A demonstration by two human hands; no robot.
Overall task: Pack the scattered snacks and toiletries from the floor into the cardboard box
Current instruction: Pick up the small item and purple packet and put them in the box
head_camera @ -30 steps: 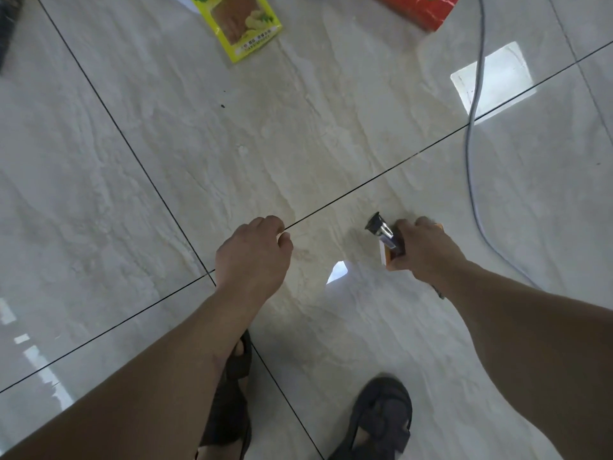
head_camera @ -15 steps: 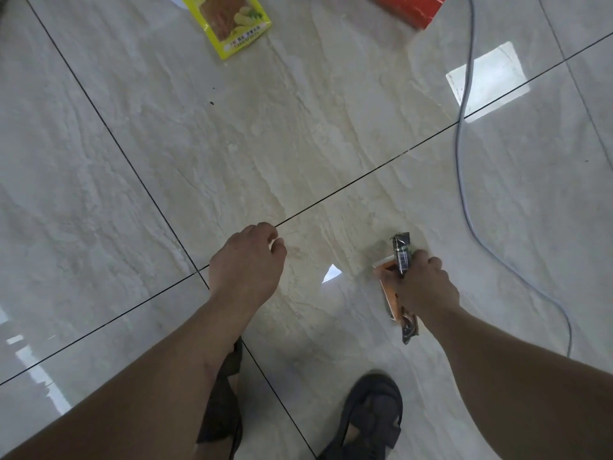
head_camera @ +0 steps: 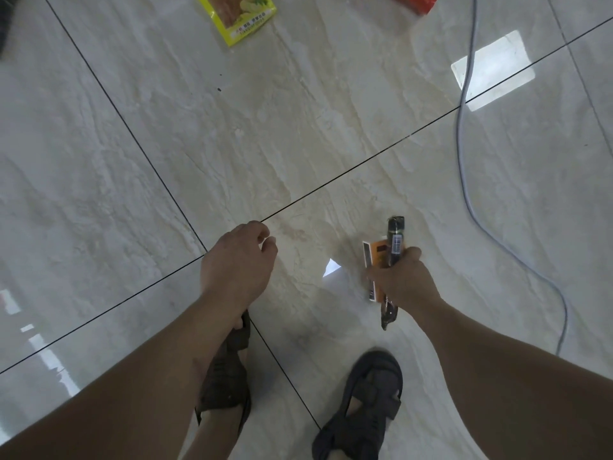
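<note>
Head view, so you only get floor, arms and sandals — no cardboard box anywhere in the shot, so how much is already packed I can't say. Going left to right: the left hand [head_camera: 237, 263] hangs over the floor [head_camera: 99, 161] with its fingers loosely curled and nothing in them. Up ahead of it, well apart, a yellow snack packet [head_camera: 237, 16] lies on the tiles, cut off by the top edge. The right hand [head_camera: 399, 280] is wrapped round two items at once, an orange box [head_camera: 376, 257] and a dark wrapped stick [head_camera: 395, 242] that pokes out past the knuckles and also trails out below the wrist. Farther ahead of that hand a red packet [head_camera: 418, 2] peeks in at the top edge, and a grey cable [head_camera: 464, 161] snakes along the floor to its right. My guess is it's mid-job: two things in hand waiting to go to the box, at least the yellow and red packets left to collect.
</note>
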